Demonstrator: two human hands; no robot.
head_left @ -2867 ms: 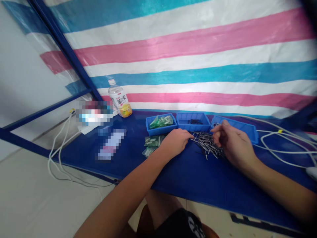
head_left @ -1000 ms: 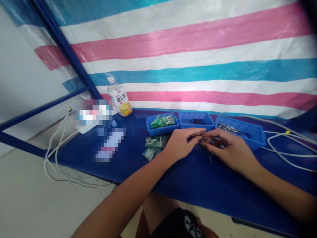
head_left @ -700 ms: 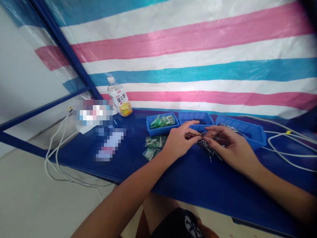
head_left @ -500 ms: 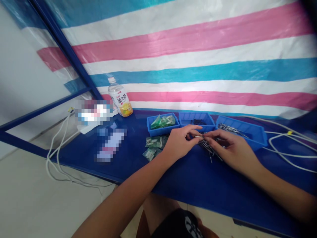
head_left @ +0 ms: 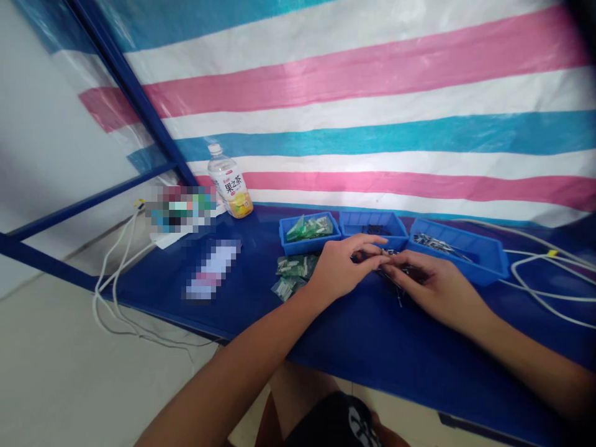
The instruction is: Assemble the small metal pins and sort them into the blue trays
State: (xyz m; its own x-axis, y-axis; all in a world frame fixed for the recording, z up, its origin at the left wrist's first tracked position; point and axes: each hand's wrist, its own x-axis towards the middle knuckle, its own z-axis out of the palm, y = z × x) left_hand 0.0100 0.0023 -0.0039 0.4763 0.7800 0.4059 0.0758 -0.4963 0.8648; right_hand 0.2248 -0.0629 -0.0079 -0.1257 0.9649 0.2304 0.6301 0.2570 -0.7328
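Note:
My left hand (head_left: pixel 342 267) is closed, its thumb and fingertips pinched together above the table. The fingertips of my right hand (head_left: pixel 435 282) press against them, closed too. Whatever is between the fingers is too small and hidden to make out. Partly under both hands lies a loose pile of thin, dark and silvery metal pieces (head_left: pixel 400 293). Behind my hands are a blue tray (head_left: pixel 372 221) with small dark pieces and another blue tray (head_left: pixel 487 264) with thin silvery pieces.
A third blue tray (head_left: pixel 284 236) holds green plastic bags (head_left: pixel 311 228). More small bags (head_left: pixel 286 285) lie in front of it. A drink bottle (head_left: pixel 233 189) stands at the back left, near a blurred flat item (head_left: pixel 214 270). White cables (head_left: pixel 531 282) run at the right.
The view has shifted slightly, so the table's things appear a little further right. My fingertips have drawn closer together; the thin piece glimpsed between them before is now hidden.

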